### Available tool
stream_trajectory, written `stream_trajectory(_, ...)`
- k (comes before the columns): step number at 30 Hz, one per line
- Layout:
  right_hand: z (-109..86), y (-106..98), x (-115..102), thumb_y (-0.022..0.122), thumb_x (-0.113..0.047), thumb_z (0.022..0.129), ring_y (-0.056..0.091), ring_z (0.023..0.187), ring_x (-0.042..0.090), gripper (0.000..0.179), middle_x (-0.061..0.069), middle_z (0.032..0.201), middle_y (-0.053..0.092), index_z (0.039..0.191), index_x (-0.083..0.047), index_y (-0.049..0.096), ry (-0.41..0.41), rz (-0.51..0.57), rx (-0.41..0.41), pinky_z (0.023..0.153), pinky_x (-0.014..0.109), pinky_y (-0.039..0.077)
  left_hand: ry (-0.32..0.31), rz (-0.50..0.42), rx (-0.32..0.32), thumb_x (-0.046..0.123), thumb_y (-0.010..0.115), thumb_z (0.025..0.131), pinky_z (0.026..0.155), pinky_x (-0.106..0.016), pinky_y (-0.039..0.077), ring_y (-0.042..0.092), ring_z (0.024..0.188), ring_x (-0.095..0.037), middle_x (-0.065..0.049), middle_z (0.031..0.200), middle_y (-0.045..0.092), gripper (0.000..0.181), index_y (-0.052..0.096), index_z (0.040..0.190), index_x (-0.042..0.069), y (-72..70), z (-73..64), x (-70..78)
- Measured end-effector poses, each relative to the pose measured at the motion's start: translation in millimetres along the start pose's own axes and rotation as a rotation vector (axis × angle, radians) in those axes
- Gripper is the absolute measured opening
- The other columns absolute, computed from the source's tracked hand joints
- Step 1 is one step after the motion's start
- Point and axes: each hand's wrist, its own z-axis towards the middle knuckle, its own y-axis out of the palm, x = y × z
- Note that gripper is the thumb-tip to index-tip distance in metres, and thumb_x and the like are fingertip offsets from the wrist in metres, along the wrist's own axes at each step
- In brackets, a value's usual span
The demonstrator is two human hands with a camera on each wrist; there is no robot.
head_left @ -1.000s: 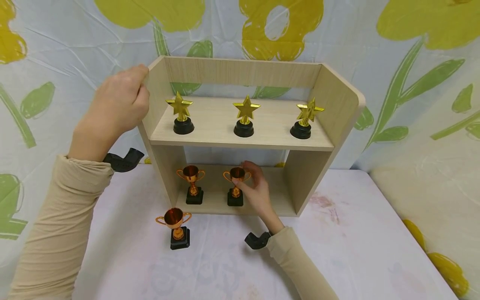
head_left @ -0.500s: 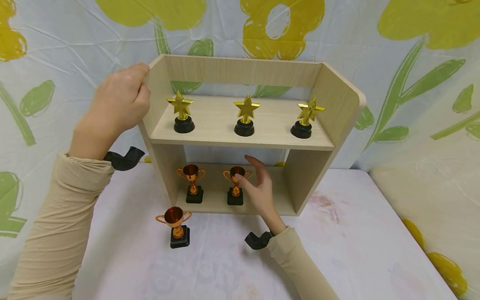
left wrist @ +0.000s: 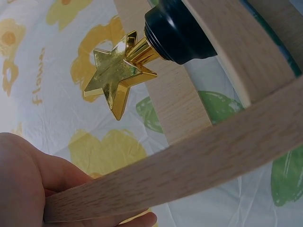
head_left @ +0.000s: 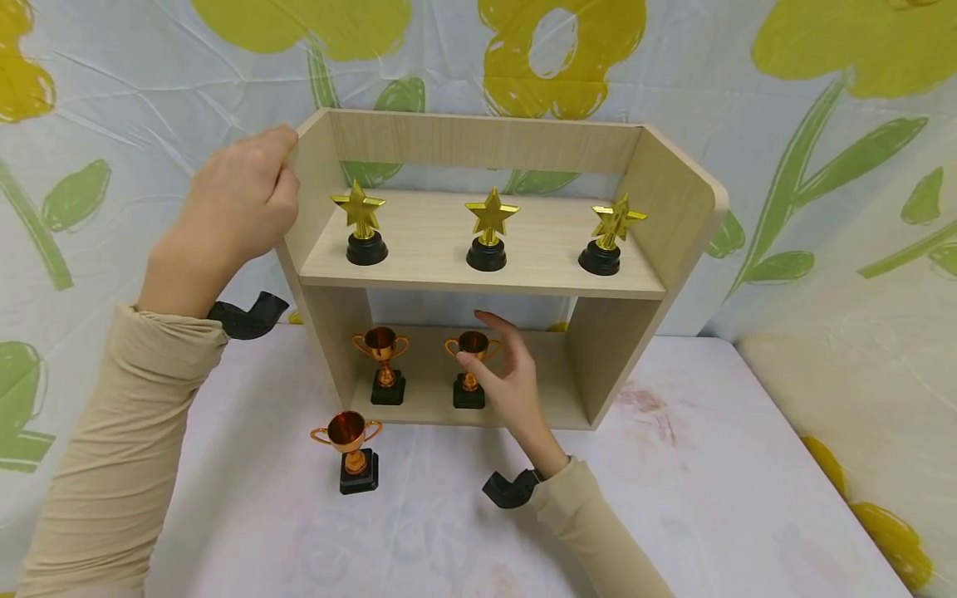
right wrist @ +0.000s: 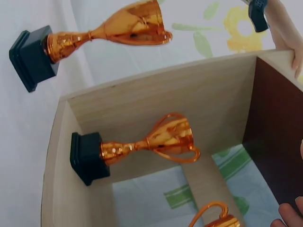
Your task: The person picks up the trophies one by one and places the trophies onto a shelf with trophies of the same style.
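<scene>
My left hand grips the top edge of the left side panel of a light wooden shelf. In the left wrist view, thumb and fingers lie on both sides of that panel. Beside the middle copper-coloured trophy cup, on the lower shelf, my right hand is spread, its thumb overlapping the cup and its index finger raised behind. Another trophy cup stands to the left on the same board. A third trophy cup is on the table in front, its black base on the cloth.
Three gold star trophies, at left, middle and right, stand on the upper shelf. The right side panel bounds the lower compartment beyond my right hand. A flowered cloth hangs behind, and a white cloth covers the table.
My right hand's fingers have spread away from the middle cup, shifting right, then slightly back left. The cups stay where they were. My left hand keeps its hold on the panel.
</scene>
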Motion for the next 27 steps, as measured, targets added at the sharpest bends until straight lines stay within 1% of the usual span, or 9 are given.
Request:
stream_trajectory(4, -2.7, 3, -5, 0.070, 0.009, 0.086, 0.040, 0.138, 0.026, 0.054, 0.018, 0.140, 0.051, 0.136, 0.008, 0.049, -0.021, 0.006, -0.020, 0.114, 0.052, 0.025, 0.004, 0.000, -0.001, 0.005, 0.031, 0.092, 0.072, -0.057, 0.038, 0.047, 0.082, -0.041, -0.021, 0.086, 0.049, 0.013, 0.043, 0.089, 0.001, 0.1, -0.2, -0.1)
stream_trajectory(8, -6.1, 6, -8, 0.069, 0.009, 0.086, 0.041, 0.136, 0.029, 0.055, 0.021, 0.140, 0.051, 0.136, 0.009, 0.048, -0.037, 0.032, -0.044, 0.113, 0.058, 0.024, 0.012, -0.003, 0.004, 0.004, 0.032, 0.092, 0.073, -0.057, 0.038, 0.047, 0.082, -0.041, -0.021, 0.085, 0.049, 0.013, 0.044, 0.089, 0.000, 0.3, -1.4, -0.6)
stream_trajectory(11, -8.9, 9, -11, 0.069, 0.008, 0.086, 0.040, 0.136, 0.033, 0.055, 0.022, 0.140, 0.050, 0.137, 0.009, 0.047, -0.026, 0.061, -0.059, 0.112, 0.060, 0.022, 0.014, -0.002, 0.011, 0.004, 0.032, 0.092, 0.073, -0.057, 0.038, 0.047, 0.081, -0.041, -0.021, 0.084, 0.048, 0.013, 0.044, 0.089, 0.001, 0.2, -2.4, -0.7)
stream_trajectory(15, -12.8, 13, -16, 0.069, 0.008, 0.087, 0.039, 0.137, 0.031, 0.055, 0.021, 0.141, 0.049, 0.137, 0.009, 0.046, -0.001, 0.078, -0.071, 0.114, 0.058, 0.021, 0.021, 0.005, 0.013, 0.004, 0.031, 0.092, 0.073, -0.056, 0.038, 0.047, 0.080, -0.041, -0.020, 0.083, 0.048, 0.013, 0.044, 0.088, 0.001, 0.3, -3.0, -0.2)
stream_trajectory(17, -14.1, 15, -18, 0.069, 0.007, 0.087, 0.038, 0.139, 0.027, 0.055, 0.020, 0.142, 0.049, 0.138, 0.008, 0.046, 0.009, 0.073, -0.081, 0.115, 0.054, 0.021, 0.025, 0.007, 0.018, 0.004, 0.032, 0.092, 0.072, -0.056, 0.038, 0.047, 0.079, -0.041, -0.020, 0.082, 0.048, 0.013, 0.044, 0.088, 0.001, 0.5, -2.8, -0.1)
stream_trajectory(19, -14.8, 18, -20, 0.068, 0.007, 0.088, 0.038, 0.139, 0.026, 0.056, 0.021, 0.142, 0.047, 0.138, 0.008, 0.045, 0.011, 0.072, -0.097, 0.116, 0.053, 0.021, 0.023, 0.005, 0.020, 0.004, 0.032, 0.092, 0.072, -0.056, 0.038, 0.046, 0.079, -0.041, -0.020, 0.082, 0.048, 0.013, 0.043, 0.088, 0.001, 0.5, -2.5, -0.2)
stream_trajectory(22, -15.6, 22, -23, 0.068, 0.007, 0.088, 0.038, 0.139, 0.024, 0.056, 0.020, 0.143, 0.047, 0.139, 0.007, 0.045, 0.015, 0.077, -0.115, 0.116, 0.048, 0.022, 0.025, 0.005, 0.024, 0.004, 0.032, 0.091, 0.071, -0.056, 0.038, 0.046, 0.079, -0.041, -0.020, 0.082, 0.048, 0.013, 0.043, 0.087, 0.001, 0.7, -1.9, -0.4)
stream_trajectory(26, -16.8, 27, -27, 0.069, 0.008, 0.086, 0.039, 0.138, 0.025, 0.058, 0.020, 0.142, 0.047, 0.139, 0.005, 0.046, 0.014, 0.082, -0.125, 0.116, 0.043, 0.025, 0.031, 0.007, 0.025, 0.004, 0.032, 0.091, 0.072, -0.057, 0.038, 0.046, 0.079, -0.040, -0.020, 0.081, 0.047, 0.013, 0.043, 0.086, 0.001, 0.8, -1.3, -0.6)
stream_trajectory(27, -17.0, 29, -28, 0.070, 0.008, 0.086, 0.039, 0.137, 0.026, 0.058, 0.021, 0.142, 0.047, 0.139, 0.006, 0.046, 0.008, 0.079, -0.127, 0.115, 0.044, 0.025, 0.031, 0.007, 0.025, 0.003, 0.031, 0.091, 0.072, -0.056, 0.038, 0.046, 0.079, -0.040, -0.020, 0.081, 0.047, 0.013, 0.043, 0.086, 0.001, 0.9, -1.3, -0.7)
